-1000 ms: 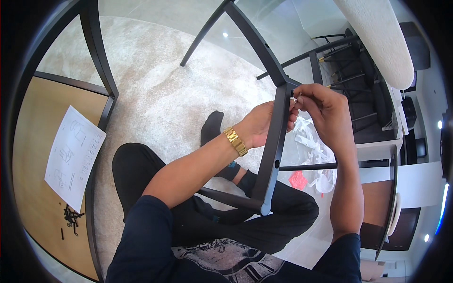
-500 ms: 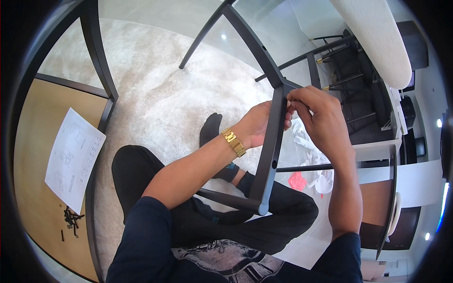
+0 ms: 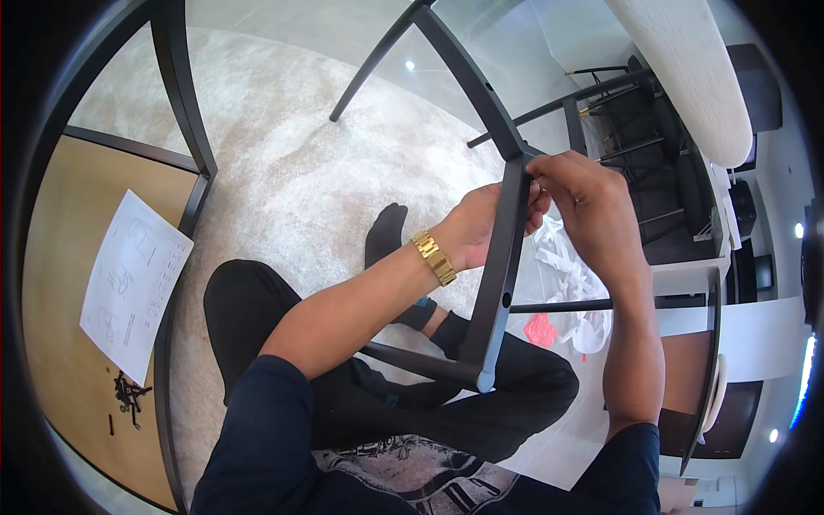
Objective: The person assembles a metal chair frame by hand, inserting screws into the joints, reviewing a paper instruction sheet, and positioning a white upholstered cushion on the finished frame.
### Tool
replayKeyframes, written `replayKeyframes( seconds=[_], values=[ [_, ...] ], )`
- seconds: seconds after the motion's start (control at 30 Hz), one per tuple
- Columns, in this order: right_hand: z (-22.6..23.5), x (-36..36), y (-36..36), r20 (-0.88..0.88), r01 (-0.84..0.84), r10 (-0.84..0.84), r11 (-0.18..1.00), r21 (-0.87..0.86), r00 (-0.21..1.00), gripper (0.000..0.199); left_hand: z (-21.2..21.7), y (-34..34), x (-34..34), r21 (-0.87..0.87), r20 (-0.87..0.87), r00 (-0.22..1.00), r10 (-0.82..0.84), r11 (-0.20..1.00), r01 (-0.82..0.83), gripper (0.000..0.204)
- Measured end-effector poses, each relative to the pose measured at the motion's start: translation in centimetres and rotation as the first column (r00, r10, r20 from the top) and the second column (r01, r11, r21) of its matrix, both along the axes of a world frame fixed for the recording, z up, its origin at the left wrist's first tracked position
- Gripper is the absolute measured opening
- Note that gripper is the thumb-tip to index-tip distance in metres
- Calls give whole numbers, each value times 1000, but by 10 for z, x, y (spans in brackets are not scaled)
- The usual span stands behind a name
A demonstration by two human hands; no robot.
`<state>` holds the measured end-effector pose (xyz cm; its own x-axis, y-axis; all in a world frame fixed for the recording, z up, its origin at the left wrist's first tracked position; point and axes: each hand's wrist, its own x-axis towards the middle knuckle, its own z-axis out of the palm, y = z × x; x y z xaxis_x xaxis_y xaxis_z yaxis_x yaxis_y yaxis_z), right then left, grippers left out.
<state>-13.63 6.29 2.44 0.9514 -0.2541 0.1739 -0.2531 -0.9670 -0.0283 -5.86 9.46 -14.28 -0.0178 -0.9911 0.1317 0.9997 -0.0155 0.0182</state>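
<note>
A black furniture frame (image 3: 496, 275) with angled legs and rails stands tilted over my crossed legs. My left hand (image 3: 475, 225), with a gold watch (image 3: 434, 257) at its wrist, reaches behind the near rail and wraps round it. Its fingertips show on the rail's right side. Close to the joint at the rail's upper end, my right hand (image 3: 592, 206) is closed in a pinch against the frame. Whatever lies between its thumb and fingers is too small to make out. A dark hole (image 3: 507, 299) shows lower down the rail.
On the left, a black-framed wooden panel (image 3: 64, 257) bears a printed instruction sheet (image 3: 133, 287) and a small pile of black bolts (image 3: 130, 396). White plastic wrapping (image 3: 571, 279) and a red piece (image 3: 540, 330) lie right of the frame. A pale padded piece (image 3: 687, 77) juts in at upper right.
The frame and both hands have shifted slightly to the right. My right fingers have closed in a little nearer the joint, and the left fingertips show more beside the rail.
</note>
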Motion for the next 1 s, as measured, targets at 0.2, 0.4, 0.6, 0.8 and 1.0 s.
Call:
replayKeyframes(
  seconds=[0.2, 0.4, 0.6, 0.8, 1.0],
  values=[
    [-11, -2, 12, 59, -6, 12, 995, -100, 998, 25, -10, -4, -2, 2, -28, 1000, 14, 1000, -14, 23],
    [-27, -11, 12, 206, 23, -13, 999, -47, 978, 25, -12, -5, 1, -16, 1, 1000, 7, 1000, -7, 17],
    [-33, -31, -7, 364, 144, -245, 949, 281, 899, 15, -6, -1, 4, 17, 104, 994, 43, 999, -45, 13],
    [-24, -21, 2, 319, 156, -214, 968, 197, 923, 14, -1, 1, 2, 29, 125, 990, 71, 997, -76, 15],
    [-14, -14, -3, 211, 109, -132, 987, 121, 969, 9, -7, -3, 6, 35, 116, 989, 94, 994, -99, 26]
  ],
)
